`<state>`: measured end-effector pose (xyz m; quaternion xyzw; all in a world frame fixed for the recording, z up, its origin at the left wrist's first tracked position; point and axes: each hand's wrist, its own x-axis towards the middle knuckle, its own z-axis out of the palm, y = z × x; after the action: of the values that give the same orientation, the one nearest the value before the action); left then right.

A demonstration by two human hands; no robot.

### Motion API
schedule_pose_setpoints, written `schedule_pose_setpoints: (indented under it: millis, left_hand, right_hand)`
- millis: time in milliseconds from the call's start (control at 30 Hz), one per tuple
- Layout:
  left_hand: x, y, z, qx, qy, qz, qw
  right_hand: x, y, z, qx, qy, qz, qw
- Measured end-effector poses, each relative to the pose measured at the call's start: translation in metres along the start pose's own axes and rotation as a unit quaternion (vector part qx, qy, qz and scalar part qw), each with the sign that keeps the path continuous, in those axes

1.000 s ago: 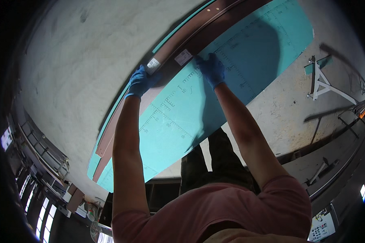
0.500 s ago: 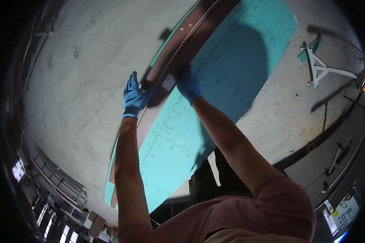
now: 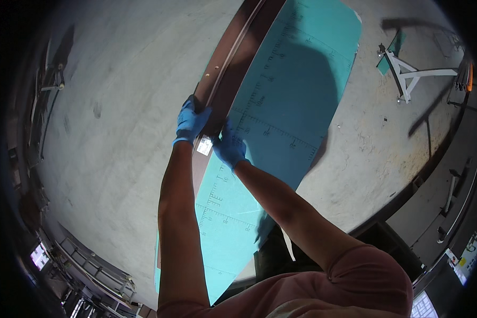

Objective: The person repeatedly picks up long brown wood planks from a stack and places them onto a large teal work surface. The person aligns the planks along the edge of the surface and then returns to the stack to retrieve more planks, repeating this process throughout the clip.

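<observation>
Left hand (image 3: 192,123), blue-gloved, left of the frame's centre: thumb across the face of a long brown strip (image 3: 245,59), fingers bent at its left edge, but impossible to tell whether closed on it. Right hand (image 3: 230,146), likewise gloved, near centre: partly curled at the strip's right edge, just beside a white label (image 3: 204,145), grip again impossible to tell. Strip slanting from centre to upper edge of the frame, with a pale lengthwise line (image 3: 236,51) and two small pale spots (image 3: 216,67). Beneath and to its right, a teal mat (image 3: 281,127) marked with dark scales. Around both, a grey surface (image 3: 116,106). At upper right, a white braced frame (image 3: 426,73); at lower right, a pink sleeve (image 3: 371,275).
</observation>
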<state>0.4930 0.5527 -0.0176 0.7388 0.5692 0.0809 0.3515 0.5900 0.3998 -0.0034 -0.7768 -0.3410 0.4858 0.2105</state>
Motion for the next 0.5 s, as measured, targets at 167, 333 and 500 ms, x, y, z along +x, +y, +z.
schedule_pose_setpoints:
  millis: [167, 333, 500]
  left_hand:
    - [0.000, 0.008, 0.002, -0.062, -0.006, 0.023, 0.998]
    - [0.002, 0.008, -0.004, -0.077, -0.044, -0.011, 0.996]
    - [-0.002, 0.017, -0.007, -0.101, -0.061, -0.035, 0.992]
  right_hand:
    - [0.006, 0.009, 0.006, 0.071, -0.016, 0.018, 0.997]
    - [-0.007, -0.003, 0.000, 0.029, -0.024, 0.034, 0.999]
    - [-0.048, 0.052, 0.030, -0.101, -0.115, -0.071, 0.986]
